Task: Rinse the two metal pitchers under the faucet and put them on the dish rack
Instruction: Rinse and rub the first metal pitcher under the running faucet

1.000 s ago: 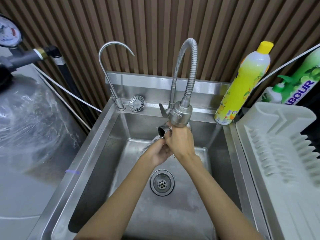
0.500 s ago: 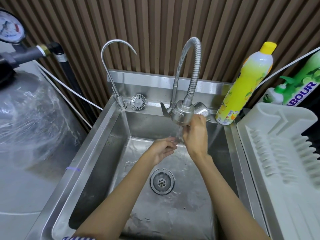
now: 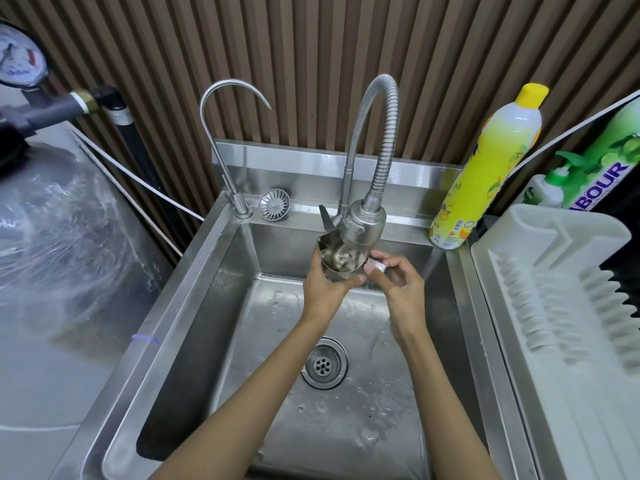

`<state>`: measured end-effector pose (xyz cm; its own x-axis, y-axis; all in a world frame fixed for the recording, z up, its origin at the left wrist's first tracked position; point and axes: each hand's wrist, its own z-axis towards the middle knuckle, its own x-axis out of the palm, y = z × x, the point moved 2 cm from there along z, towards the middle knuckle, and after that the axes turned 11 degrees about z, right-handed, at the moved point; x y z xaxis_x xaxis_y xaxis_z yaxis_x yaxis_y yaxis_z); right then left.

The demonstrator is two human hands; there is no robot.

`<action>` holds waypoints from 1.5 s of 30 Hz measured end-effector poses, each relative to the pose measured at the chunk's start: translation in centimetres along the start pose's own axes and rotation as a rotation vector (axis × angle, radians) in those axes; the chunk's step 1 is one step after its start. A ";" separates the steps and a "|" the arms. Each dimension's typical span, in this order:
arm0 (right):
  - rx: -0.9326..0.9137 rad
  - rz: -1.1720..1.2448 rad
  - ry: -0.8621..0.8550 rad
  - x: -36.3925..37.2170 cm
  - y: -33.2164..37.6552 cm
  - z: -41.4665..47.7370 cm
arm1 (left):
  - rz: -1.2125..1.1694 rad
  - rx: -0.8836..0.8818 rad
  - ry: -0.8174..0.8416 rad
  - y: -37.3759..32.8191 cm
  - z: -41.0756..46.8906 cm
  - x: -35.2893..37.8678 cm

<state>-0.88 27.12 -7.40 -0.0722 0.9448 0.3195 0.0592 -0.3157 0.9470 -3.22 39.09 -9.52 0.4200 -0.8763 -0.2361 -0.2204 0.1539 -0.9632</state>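
Stainless sink (image 3: 207, 323) fills the middle, basin wet with droplets, near edge cut off by the frame. Left of it 1 big tank (image 3: 62, 237) in clear plastic wrap, only partly in frame, with 1 pressure gauge (image 3: 20, 60) above it cut by the left edge. Right of the sink 1 pale plastic dish rack (image 3: 554, 341), nothing on the part that shows, right side cut off.

Behind the rack 1 green refill pouch (image 3: 602, 168), print reads only "BOUR", the rest is hidden. 1 yellow dish soap bottle (image 3: 485, 168) stands upright on the sink's back right corner. 1 small white pump bottle (image 3: 543, 192) has its lower half hidden by the rack.

2 taps: flexible faucet (image 3: 381, 150) bent down over the basin, thin gooseneck tap (image 3: 240, 202) to its left.

2 bare forearms reach in from the bottom. Left hand (image 3: 323, 289) is wrapped round the pitcher body, right hand (image 3: 398, 282) pinches its handle.

1 metal pitcher (image 3: 337, 258) in view, held upright over the basin right under the faucet head, which covers part of its mouth. Inside is blurry, looks like swirling water, level hard to tell.

2 strainers: the drain (image 3: 324, 363) in the basin floor and a loose strainer (image 3: 274, 204) on the back ledge between the taps
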 end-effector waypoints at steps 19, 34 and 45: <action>0.048 -0.518 -0.095 -1.7 4.2 0.9 | 0.242 0.093 0.034 -1.7 -1.4 -0.6; 0.201 0.029 0.115 -0.2 1.3 -0.8 | 0.437 0.334 -0.288 -4.4 -2.9 -2.5; -0.125 -0.706 -0.035 -0.8 5.9 -0.2 | 0.095 0.019 0.049 -3.2 -2.0 -1.1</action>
<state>-0.67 24.48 -2.03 -0.0193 0.9287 -0.3703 -0.1048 0.3665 0.9245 -4.78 38.68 -5.93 0.3543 -0.8786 -0.3203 -0.2402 0.2455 -0.9392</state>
